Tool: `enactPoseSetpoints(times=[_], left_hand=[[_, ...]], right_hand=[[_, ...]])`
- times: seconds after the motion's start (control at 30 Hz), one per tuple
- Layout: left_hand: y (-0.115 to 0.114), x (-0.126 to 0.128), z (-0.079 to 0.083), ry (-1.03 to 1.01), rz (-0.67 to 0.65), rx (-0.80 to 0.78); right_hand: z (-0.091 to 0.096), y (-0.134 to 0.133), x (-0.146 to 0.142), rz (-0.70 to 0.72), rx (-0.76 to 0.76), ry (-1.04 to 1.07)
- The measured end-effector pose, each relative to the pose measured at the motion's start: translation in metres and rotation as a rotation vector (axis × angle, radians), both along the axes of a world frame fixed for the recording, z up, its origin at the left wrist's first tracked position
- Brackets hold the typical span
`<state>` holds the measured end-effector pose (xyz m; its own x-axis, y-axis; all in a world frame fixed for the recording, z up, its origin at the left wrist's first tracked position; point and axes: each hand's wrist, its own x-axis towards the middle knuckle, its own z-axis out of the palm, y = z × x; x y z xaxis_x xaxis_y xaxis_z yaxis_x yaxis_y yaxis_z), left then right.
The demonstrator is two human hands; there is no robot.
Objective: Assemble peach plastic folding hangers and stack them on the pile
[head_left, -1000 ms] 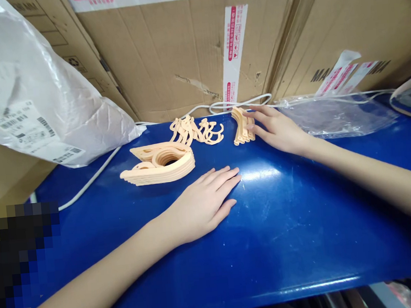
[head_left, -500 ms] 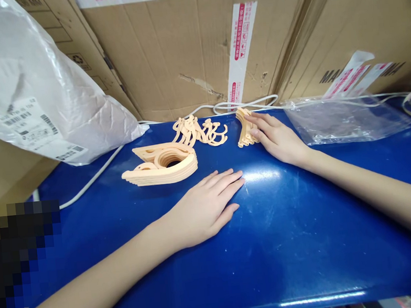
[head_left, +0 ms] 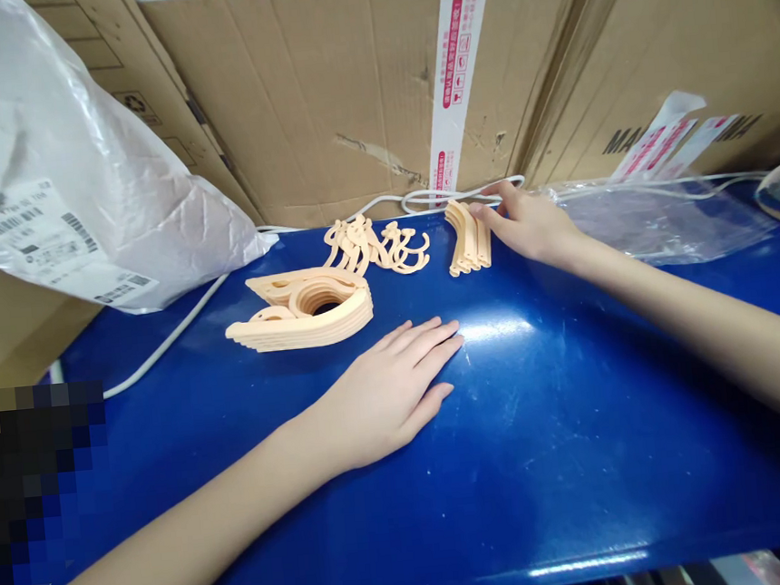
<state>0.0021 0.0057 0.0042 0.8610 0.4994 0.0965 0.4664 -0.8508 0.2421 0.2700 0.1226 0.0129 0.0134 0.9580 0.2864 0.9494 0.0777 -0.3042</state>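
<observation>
My left hand [head_left: 398, 387] lies flat on the blue table, palm down, fingers stretched out, holding nothing. At the back, my right hand [head_left: 534, 225] is beside a small row of curved cream-coloured pieces [head_left: 468, 238]. Its thumb tip is at their upper right end, with the index finger apart from the thumb. Whether the thumb presses on a piece is unclear. Left of these is a loose pile of cream-coloured hooks [head_left: 376, 246]. Nearer my left hand stands a stack of cream-coloured hanger-like parts [head_left: 310, 310] with a round opening.
Large cardboard boxes [head_left: 331, 88] stand along the back edge. A white cable [head_left: 436, 199] runs in front of them. A clear plastic bag [head_left: 663, 223] lies at the back right. A white shipping bag [head_left: 93, 173] leans in from the left.
My right hand has shifted slightly back from the top of the curved pieces to their upper right end, uncovering more of them. My left hand stays put. The view has shifted slightly.
</observation>
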Motion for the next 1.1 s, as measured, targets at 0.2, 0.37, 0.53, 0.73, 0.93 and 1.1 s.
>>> enactPoseSetpoints(times=[0.2,0.37,0.53,0.73,0.93,1.1], left_hand=[[-0.001,-0.001,0.0,-0.003,0.006,-0.011],[-0.001,-0.001,0.001,-0.004,0.008,-0.021],[-0.001,-0.001,0.002,-0.008,0.009,-0.033],[0.0,-0.001,0.001,-0.017,0.007,-0.04],[0.0,0.0,0.002,-0.007,0.007,-0.038],[0.0,-0.001,0.002,-0.003,0.008,-0.031]], right_hand=[[-0.005,0.004,0.001,0.04,-0.069,-0.002],[-0.008,0.008,0.01,0.091,-0.077,-0.022],[-0.006,0.006,0.009,0.088,-0.077,-0.028],[-0.003,0.001,0.002,0.05,-0.081,-0.005],[-0.004,0.001,0.001,0.07,-0.074,0.019],[-0.004,0.004,0.003,0.073,-0.049,0.101]])
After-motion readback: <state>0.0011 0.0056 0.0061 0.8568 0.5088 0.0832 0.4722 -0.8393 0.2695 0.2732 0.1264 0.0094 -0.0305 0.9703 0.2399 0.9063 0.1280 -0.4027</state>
